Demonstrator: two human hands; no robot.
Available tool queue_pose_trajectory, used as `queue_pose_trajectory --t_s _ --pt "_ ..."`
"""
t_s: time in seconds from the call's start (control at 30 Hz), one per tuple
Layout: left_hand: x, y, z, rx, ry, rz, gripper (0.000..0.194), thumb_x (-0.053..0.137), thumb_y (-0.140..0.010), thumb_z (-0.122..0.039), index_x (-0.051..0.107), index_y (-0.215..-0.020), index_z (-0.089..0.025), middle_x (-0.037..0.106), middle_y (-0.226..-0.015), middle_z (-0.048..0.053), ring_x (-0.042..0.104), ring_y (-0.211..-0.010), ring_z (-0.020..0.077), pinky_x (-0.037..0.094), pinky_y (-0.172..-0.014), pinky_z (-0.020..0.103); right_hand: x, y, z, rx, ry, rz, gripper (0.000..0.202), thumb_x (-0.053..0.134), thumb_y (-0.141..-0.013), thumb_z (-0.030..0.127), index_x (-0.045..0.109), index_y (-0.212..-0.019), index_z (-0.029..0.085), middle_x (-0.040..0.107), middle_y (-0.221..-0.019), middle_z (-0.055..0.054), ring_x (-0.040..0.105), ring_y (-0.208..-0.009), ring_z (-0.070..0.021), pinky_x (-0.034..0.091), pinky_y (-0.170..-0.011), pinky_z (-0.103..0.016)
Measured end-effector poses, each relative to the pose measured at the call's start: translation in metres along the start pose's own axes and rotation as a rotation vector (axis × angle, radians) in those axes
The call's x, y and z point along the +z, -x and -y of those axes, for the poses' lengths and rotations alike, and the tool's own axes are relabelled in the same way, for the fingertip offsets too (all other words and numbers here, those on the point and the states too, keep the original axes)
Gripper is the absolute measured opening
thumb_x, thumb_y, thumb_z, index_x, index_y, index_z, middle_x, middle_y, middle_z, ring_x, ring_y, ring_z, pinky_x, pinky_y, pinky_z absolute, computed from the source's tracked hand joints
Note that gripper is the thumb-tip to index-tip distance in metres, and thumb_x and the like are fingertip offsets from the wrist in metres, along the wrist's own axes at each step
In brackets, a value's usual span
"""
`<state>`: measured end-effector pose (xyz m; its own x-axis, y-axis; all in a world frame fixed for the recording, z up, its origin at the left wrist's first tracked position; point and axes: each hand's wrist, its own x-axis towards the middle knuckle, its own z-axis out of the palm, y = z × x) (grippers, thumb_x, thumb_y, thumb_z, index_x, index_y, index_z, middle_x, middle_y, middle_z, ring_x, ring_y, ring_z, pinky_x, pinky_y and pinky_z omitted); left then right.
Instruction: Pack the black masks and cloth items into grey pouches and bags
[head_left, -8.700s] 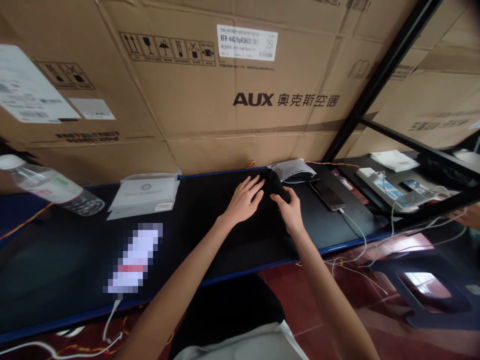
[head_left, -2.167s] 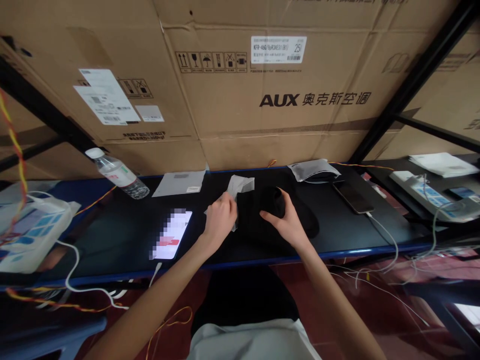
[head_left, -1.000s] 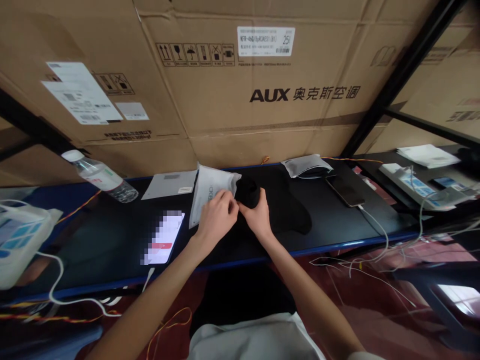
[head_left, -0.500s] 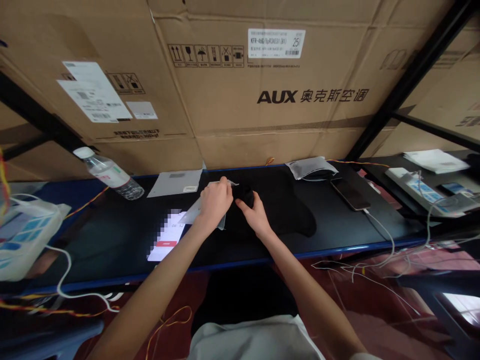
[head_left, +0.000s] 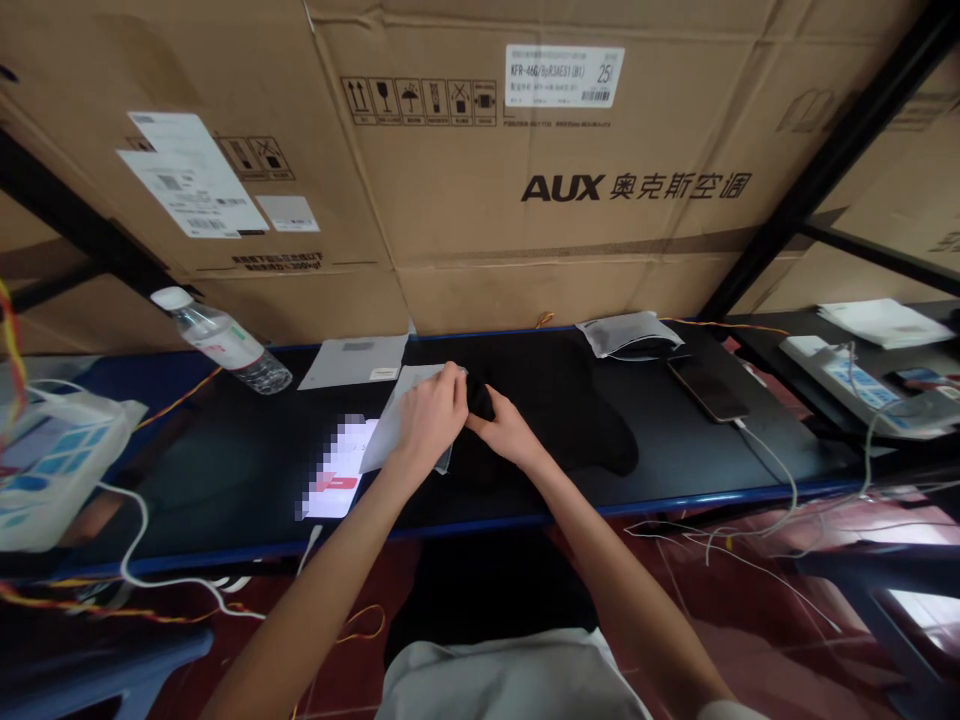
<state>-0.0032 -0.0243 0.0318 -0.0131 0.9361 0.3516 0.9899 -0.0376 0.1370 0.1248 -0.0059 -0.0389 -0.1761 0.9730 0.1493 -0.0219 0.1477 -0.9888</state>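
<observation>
The left hand grips a pale translucent plastic pouch, apparently to steady its edge against the soft black fabric bundle clasped by the right hand. The bundle sits between both hands, above the black tabletop.

AUX on carton, KFR-46G on white label

A pale grey top is worn with black bottoms, forearms bare.
</observation>
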Motion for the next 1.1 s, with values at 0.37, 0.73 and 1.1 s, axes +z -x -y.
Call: queue_pose_trajectory --t_s 0.37,0.73,1.1 --pt "0.001 0.078 0.017 -0.307 0.247 -0.079 0.02 0.062 -0.091 -0.031 0.056 -0.108 -0.024 0.069 -0.095 0.005 0.069 -0.079 0.0235 0.045 -0.064 0.031 0.017 -0.017 -0.003 0.283 -0.402 -0.252 0.035 0.08 -0.074 0.041 0.067 -0.099 0.02 0.077 -0.097 -0.007 0.072 -0.095 -0.0256 0.059 -0.085 -0.037" --pt "0.018 0.069 0.006 -0.439 0.553 -0.164 0.01 0.061 -0.093 -0.029 0.054 -0.099 -0.023 0.074 -0.095 0.002 0.07 -0.065 0.0157 0.049 -0.064 0.028 0.008 -0.012 0.019 0.296 -0.537 -0.258 0.048 0.088 -0.061 0.023 0.062 -0.101 0.022 0.076 -0.093 -0.003 0.073 -0.087 -0.0234 0.062 -0.08 -0.037" --pt "0.026 0.043 -0.014 -0.56 0.43 0.044 0.014 0.056 -0.094 -0.033 0.062 -0.099 -0.02 0.078 -0.09 0.011 0.075 -0.089 0.0339 0.051 -0.078 0.041 -0.008 -0.011 0.02 0.235 -0.593 -0.418 0.047 0.084 -0.058 0.018 0.06 -0.098 0.022 0.074 -0.086 0.0 0.071 -0.084 -0.0221 0.061 -0.078 -0.036"
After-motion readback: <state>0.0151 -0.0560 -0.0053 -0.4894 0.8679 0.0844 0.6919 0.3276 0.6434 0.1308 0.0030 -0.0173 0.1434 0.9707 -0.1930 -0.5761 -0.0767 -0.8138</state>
